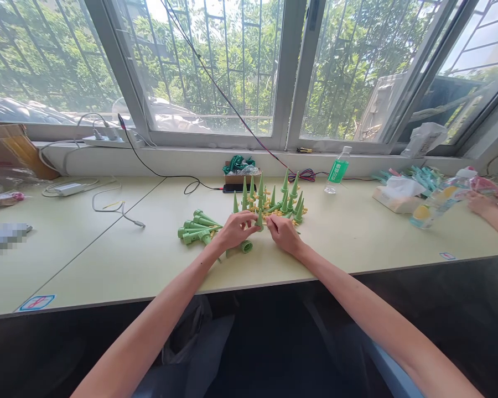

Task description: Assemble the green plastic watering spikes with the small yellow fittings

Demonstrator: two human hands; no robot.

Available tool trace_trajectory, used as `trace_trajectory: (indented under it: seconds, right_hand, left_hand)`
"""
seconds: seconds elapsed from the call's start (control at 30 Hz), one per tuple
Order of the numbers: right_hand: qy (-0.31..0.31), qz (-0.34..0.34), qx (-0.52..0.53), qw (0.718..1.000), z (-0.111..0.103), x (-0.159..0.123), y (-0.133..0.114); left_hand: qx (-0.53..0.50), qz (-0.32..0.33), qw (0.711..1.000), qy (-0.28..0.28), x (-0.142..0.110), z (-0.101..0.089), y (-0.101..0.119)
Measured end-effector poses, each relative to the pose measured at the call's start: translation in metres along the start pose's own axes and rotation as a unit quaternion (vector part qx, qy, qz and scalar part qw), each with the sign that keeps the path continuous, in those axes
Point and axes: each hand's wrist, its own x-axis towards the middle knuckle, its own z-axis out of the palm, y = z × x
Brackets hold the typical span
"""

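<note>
My left hand (234, 229) pinches a green plastic watering spike (260, 221), its cone pointing upward. Close beside it on the right, my right hand (284, 233) is closed at the spike's side, and whatever its fingertips grip is hidden. Behind both hands stand several green spikes (294, 190) with small yellow valves, some upright and some lying down. More green spikes (199, 225) lie in a heap left of my left hand. A round green threaded piece (246, 246) rests on the table just below my left wrist.
A small box (237, 178) with green wrapping and a dark phone (232, 188) sit behind the spikes. Rightward stand a water bottle (337, 172), a tissue box (396, 200) and a larger bottle (435, 207). Another person's hand (483, 204) is at far right. Cables (120, 209) lie left.
</note>
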Motion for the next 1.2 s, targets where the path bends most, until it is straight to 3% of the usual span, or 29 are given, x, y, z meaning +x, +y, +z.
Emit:
trace_trajectory:
  seconds: [0.4,0.63,0.97,1.2]
  right_hand:
    - [-0.014,0.028,0.011,0.999,-0.003,0.001,-0.003]
    - [-0.022,0.001,0.024,0.999,-0.002,0.001,-0.001]
    - [0.054,-0.002,0.039,0.998,-0.005,0.002,-0.002]
    - [0.059,-0.045,0.031,0.997,-0.005,0.001,-0.003]
  left_hand:
    - [0.016,-0.007,0.999,0.027,0.0,0.003,-0.009]
    - [0.021,-0.015,0.999,0.021,0.001,0.002,-0.006]
    - [0.025,-0.112,0.991,0.066,0.001,-0.001,0.002]
    - [-0.018,-0.15,0.988,0.02,0.004,-0.004,0.009]
